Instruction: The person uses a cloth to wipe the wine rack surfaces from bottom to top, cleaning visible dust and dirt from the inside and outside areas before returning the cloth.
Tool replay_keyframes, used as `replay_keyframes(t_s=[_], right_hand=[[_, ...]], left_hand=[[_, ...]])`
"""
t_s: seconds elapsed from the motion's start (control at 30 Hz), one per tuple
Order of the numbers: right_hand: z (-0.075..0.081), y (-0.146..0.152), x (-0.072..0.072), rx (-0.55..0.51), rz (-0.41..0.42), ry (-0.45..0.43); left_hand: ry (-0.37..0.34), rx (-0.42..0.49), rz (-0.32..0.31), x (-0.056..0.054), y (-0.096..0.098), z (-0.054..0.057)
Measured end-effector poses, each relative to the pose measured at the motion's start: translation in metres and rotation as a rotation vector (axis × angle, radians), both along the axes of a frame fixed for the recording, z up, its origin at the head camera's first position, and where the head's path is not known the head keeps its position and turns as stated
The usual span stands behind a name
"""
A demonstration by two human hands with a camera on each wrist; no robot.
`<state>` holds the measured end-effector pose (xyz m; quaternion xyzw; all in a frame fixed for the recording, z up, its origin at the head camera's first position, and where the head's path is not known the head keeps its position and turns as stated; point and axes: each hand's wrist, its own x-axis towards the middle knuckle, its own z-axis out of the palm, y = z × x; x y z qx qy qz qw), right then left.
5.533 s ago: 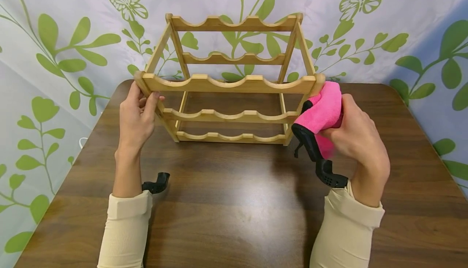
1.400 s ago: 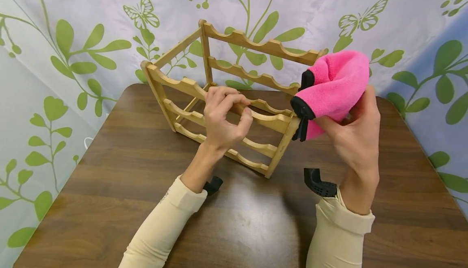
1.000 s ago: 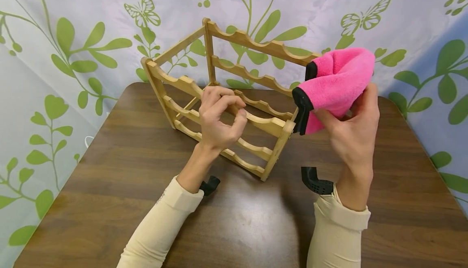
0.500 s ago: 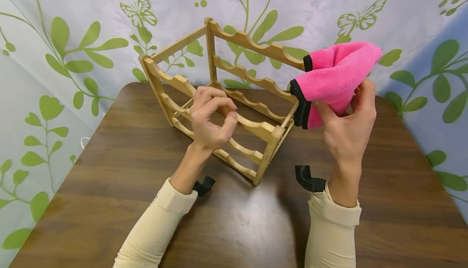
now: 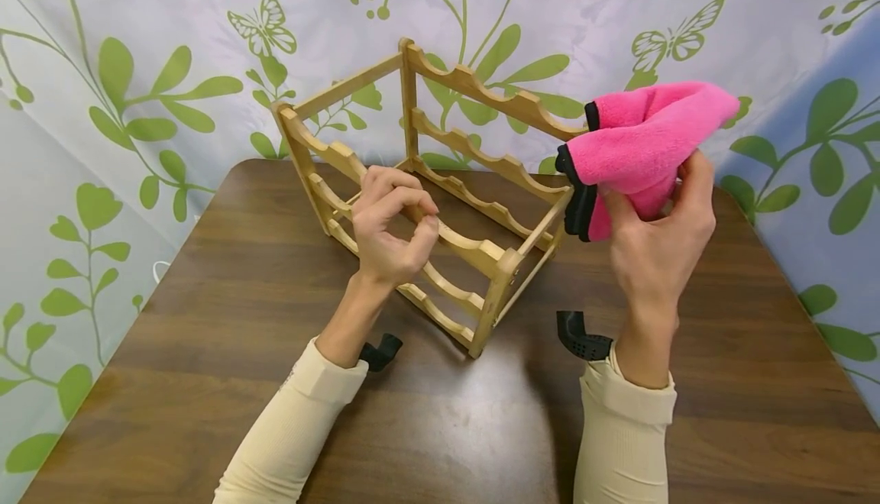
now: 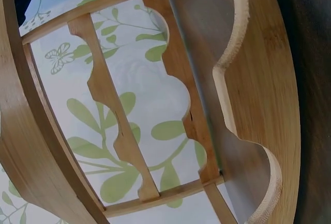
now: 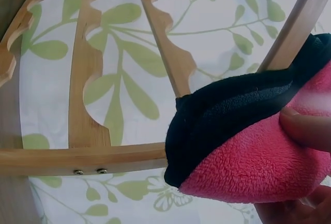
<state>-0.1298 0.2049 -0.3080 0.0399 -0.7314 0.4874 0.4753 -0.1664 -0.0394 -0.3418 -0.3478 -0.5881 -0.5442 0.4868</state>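
Observation:
A light wooden wine rack [image 5: 474, 252] with scalloped rails stands at an angle on the table, its right end turned toward me. My left hand [image 5: 392, 229] grips the front top rail near its middle, fingers curled over it, thumb close to the index finger. To the right of the rack, my right hand [image 5: 663, 248] holds a folded pink cloth [image 5: 639, 145] with black edging, raised in the air near the rack's back right corner. The right wrist view shows the thumb pressing on the cloth [image 7: 248, 167]. In the left wrist view, rack rails [image 6: 264, 79] fill the picture and the hand is out of sight.
The brown wooden table [image 5: 186, 382] lies under everything. Behind it hangs a pale curtain [image 5: 323, 0] printed with green leaves and butterflies. Black camera mounts [image 5: 584, 340] stick out from both wrists.
The rack has turned from facing me straight on to an angle. My left hand went from its left post to the front top rail. The cloth left the right post and rose up and right.

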Motion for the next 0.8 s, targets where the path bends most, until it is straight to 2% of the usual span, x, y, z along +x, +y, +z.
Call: replay_keyframes(t_s=[0.1,0.37,0.57,0.7,0.8], right_hand=[[-0.001,0.003,-0.001,0.020,-0.024,0.013],[0.002,0.005,-0.001,0.024,-0.024,0.042],[0.006,-0.002,0.000,0.050,-0.098,0.056],[0.012,-0.007,0.005,0.014,-0.117,0.091],[0.018,-0.009,0.008,-0.011,-0.137,0.136]], left_hand=[[-0.010,0.009,-0.015,0.000,-0.002,0.001],[-0.052,0.037,-0.052,-0.001,-0.009,0.002],[-0.057,0.048,-0.048,-0.001,-0.012,0.000],[-0.060,0.018,-0.001,0.002,-0.013,-0.001],[-0.076,-0.065,0.100,0.013,-0.014,0.003]])
